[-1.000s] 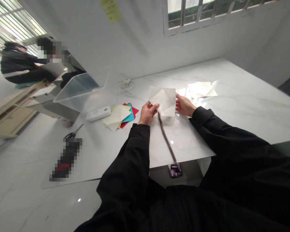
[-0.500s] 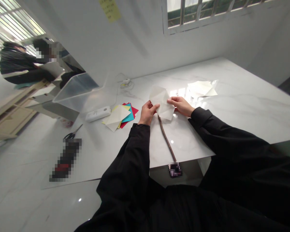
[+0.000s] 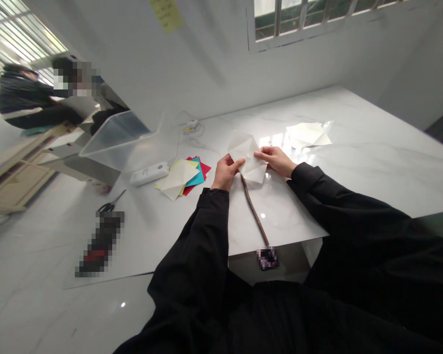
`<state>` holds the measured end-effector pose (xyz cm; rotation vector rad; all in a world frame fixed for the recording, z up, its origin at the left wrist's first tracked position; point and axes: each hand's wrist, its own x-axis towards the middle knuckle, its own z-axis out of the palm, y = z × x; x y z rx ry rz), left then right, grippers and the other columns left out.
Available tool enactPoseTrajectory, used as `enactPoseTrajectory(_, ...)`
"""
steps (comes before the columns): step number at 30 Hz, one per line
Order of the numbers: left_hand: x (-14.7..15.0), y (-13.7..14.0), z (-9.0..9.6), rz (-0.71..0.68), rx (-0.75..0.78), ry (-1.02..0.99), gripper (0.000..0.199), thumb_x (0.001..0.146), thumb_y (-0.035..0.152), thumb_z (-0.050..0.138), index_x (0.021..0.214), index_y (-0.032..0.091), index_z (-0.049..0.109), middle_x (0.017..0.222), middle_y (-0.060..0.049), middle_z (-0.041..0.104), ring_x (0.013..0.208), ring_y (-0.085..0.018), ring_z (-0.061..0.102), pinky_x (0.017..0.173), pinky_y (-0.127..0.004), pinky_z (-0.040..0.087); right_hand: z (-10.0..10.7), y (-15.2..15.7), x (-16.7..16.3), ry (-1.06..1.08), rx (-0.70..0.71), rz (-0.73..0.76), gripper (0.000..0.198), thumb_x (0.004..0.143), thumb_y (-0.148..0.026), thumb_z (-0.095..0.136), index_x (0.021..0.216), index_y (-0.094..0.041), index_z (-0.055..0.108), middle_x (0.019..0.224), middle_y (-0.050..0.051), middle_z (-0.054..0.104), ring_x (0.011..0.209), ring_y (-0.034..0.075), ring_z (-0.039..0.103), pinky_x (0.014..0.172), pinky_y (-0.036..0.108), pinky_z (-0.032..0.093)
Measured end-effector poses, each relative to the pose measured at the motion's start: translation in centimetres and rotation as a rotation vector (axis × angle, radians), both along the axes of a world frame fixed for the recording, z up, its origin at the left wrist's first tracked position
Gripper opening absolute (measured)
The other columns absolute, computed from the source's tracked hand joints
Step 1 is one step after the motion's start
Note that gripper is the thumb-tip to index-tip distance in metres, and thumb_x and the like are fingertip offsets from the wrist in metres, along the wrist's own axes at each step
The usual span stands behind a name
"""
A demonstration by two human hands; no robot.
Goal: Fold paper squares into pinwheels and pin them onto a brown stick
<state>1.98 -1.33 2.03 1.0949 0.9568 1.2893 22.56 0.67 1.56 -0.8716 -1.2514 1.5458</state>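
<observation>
At the bottom of the frame our black sleeves run up toward mid-frame, with a brown strap [image 3: 254, 211] lying on the white table [image 3: 372, 147] between them. Just above it, at centre, we hold a white paper [image 3: 245, 156] slightly off the table. Our left hand [image 3: 226, 172] pinches its left edge, thumb on top. Our right hand [image 3: 276, 160] pinches a flap near the paper's middle, fingers closed on it. The paper already shows several creases and folded corners, so we judge the folding partly done; the flap under our right hand is not yet pressed flat, and the shape looks unfinished.

Left of centre lies a fan of coloured sheets [image 3: 186, 176] topped with a white one, seemingly untouched. Beside them sits a white power strip [image 3: 149, 173], and farther left, scissors [image 3: 110, 203]. Right of centre, beyond our hands, rests another folded white piece [image 3: 308, 134], possibly one finished earlier. In the upper left stands a clear bin [image 3: 112, 142], and behind it another person [image 3: 33, 101] sits at a separate desk.
</observation>
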Motion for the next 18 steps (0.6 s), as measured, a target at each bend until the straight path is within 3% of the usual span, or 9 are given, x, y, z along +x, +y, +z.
enactPoseTrajectory(5,-0.06,-0.05,-0.08,0.009,-0.013,0.007,0.062,0.061,0.04,0.098,0.112,0.015,0.075,0.109,-0.012,0.082,0.103,-0.027,0.078,0.093,-0.038,0.061,-0.05,0.03,0.08,-0.018,0.014,0.008,0.055,0.063,-0.067,0.095,0.077,-0.02,0.07,0.073,0.0,0.07,0.065,0.014,0.061,0.061,0.026,0.05)
enactPoseTrajectory(10,-0.07,-0.06,-0.04,0.014,-0.029,0.027,0.066,0.061,0.041,0.099,0.116,0.015,0.075,0.106,-0.012,0.083,0.102,-0.029,0.078,0.094,-0.04,0.061,-0.09,-0.02,0.12,-0.07,0.038,0.049,0.058,0.067,-0.068,0.092,0.091,-0.017,0.081,0.089,0.006,0.08,0.076,0.019,0.07,0.07,0.029,0.057)
enactPoseTrajectory(18,-0.07,0.13,-0.43,0.018,-0.025,0.055,0.066,0.06,0.043,0.099,0.115,0.015,0.075,0.102,-0.011,0.082,0.094,-0.027,0.079,0.09,-0.039,0.061,-0.03,-0.1,0.1,-0.11,0.06,0.027,0.045,0.075,-0.056,0.092,0.091,-0.016,0.082,0.094,0.009,0.082,0.079,0.02,0.073,0.072,0.031,0.06)
